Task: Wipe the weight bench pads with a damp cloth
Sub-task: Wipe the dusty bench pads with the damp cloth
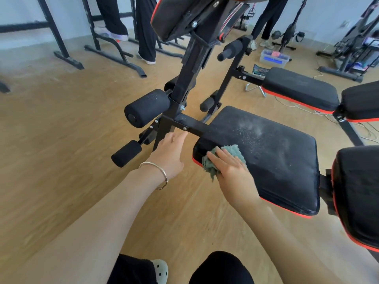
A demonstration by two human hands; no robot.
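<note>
Light was bright and even, shadows faint. Wide-angle distortion bent the edges; the floor (51, 140) at 9 o'clock looked blurred.

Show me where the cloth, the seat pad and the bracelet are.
cloth (232, 151), head view, its fluffy green upper edge.
seat pad (276, 158), head view, middle of its black top.
bracelet (162, 170), head view, upper curve of the metal band.
</note>
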